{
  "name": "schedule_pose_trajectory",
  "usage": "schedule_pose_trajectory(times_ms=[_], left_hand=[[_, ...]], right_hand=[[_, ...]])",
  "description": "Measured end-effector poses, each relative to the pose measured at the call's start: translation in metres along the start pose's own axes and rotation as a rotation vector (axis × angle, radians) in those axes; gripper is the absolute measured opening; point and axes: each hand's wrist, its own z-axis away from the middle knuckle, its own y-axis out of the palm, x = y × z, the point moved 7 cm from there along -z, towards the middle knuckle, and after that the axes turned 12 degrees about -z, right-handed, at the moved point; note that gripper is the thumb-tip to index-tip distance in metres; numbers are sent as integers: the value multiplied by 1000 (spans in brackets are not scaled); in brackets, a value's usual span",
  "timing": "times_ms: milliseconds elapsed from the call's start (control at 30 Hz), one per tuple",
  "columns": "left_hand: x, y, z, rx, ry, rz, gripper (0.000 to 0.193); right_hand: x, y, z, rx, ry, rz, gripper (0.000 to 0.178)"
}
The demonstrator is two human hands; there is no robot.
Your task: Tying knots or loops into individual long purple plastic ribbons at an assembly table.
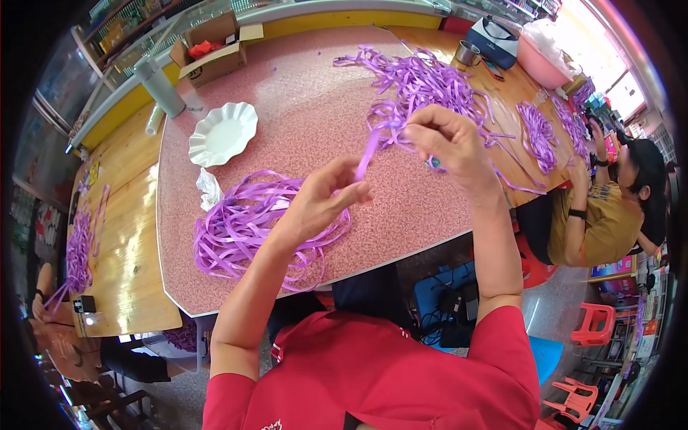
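A length of purple ribbon (370, 152) is stretched between my two hands above the pink speckled table. My left hand (330, 195) is closed on its lower end, fingers curled and thumb pressed in. My right hand (446, 142) pinches the upper part between thumb and fingertips, close to a loose heap of purple ribbons (423, 80) on the far right of the table. Under and beside my left forearm lies a second pile of looped purple ribbons (240, 228). A small greenish thing (433, 163) shows partly beneath my right hand; its kind cannot be made out.
A white scalloped dish (224, 133), crumpled tissue (209, 189), a grey-green bottle (159, 87) and an open carton (213, 56) stand on the left and back. A metal cup (467, 53) and pink basin (541, 61) are far right. People sit at both sides near more ribbons.
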Motion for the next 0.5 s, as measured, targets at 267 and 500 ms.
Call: schedule_pose_trajectory(times_ms=[267, 500], left_hand=[[19, -65, 67, -169, -179, -130, 22], [18, -65, 57, -190, -228, -320, 23]], right_hand=[[-46, -86, 21, -209, 77, 275, 11], [-51, 36, 23, 56, -326, 830, 53]])
